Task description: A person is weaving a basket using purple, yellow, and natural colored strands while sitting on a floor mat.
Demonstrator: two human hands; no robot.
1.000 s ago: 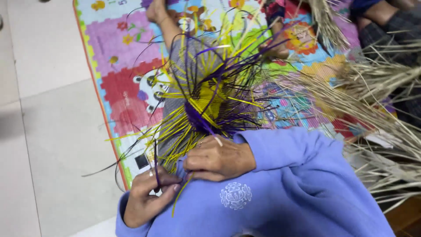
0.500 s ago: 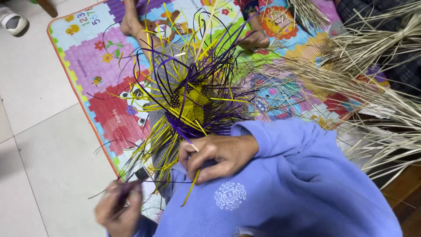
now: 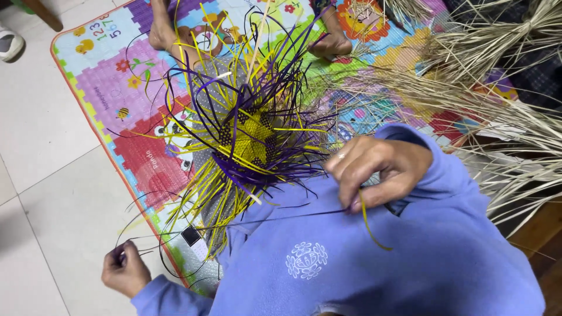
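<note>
Swung wide since before: left hand point(image 3: 124, 270) fisted on purple strand point(image 3: 263, 219), right hand point(image 3: 377, 169) pinching yellow strip point(image 3: 367, 223); thin, springy, probably best gripped near ends

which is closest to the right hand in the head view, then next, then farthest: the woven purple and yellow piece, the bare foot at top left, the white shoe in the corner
From the right hand:
1. Woven purple and yellow piece, just to its left on the lap.
2. Bare foot, farther up and left on the play mat.
3. White shoe, far left edge, on the tiled floor.

left hand point(image 3: 124, 269) fisted, right hand point(image 3: 374, 169) pinching
</note>
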